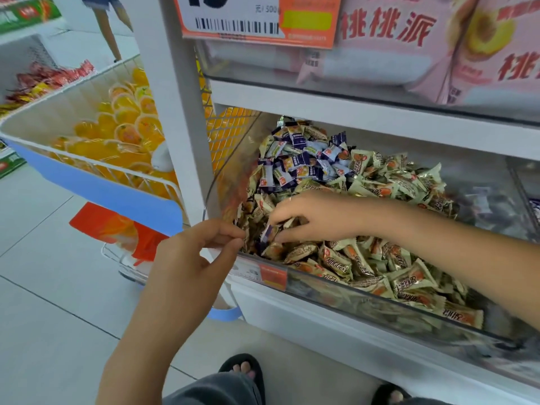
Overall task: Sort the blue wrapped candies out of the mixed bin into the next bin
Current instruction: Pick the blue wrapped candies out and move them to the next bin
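Note:
A clear plastic bin (336, 290) on a white shelf holds a heap of cream and orange wrapped candies (380, 264). A pile of blue wrapped candies (301, 162) lies at the bin's back left. My right hand (309, 217) reaches into the front left of the heap and pinches one blue wrapped candy (266, 232) between thumb and fingers. My left hand (198, 252) hovers at the bin's front left corner, fingers curled, and I cannot see anything in it. The neighbouring bin (523, 206) on the right is blurred, with dark wrappers inside.
A wire basket (96, 182) of orange jelly cups hangs to the left, with a blue front panel. The shelf above carries pink boxes (438, 45) and an orange price label (257, 21). A person's legs (108, 27) stand far back. My sandalled feet (244, 369) are below.

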Demonstrator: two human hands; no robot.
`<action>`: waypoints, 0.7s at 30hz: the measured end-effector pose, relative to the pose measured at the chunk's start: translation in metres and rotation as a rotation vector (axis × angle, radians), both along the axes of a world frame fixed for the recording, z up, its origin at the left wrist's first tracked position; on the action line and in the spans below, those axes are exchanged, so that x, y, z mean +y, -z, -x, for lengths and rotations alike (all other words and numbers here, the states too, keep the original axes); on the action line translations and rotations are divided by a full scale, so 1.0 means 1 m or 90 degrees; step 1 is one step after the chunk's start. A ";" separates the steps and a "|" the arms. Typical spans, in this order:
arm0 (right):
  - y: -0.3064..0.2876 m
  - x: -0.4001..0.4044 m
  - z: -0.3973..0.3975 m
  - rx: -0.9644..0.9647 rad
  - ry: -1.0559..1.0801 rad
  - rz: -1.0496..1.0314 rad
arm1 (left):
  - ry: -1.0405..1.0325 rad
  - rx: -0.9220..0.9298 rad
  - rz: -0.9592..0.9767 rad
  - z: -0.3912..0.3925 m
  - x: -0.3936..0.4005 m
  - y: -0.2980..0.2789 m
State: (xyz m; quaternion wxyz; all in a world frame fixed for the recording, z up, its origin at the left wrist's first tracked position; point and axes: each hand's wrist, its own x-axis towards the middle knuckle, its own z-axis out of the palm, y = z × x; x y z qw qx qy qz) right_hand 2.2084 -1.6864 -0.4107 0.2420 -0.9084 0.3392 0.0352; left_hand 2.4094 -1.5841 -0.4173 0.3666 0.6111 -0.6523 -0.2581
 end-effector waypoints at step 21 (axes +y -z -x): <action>-0.031 0.019 0.022 0.067 0.106 0.110 | -0.071 0.118 0.063 -0.017 0.004 -0.021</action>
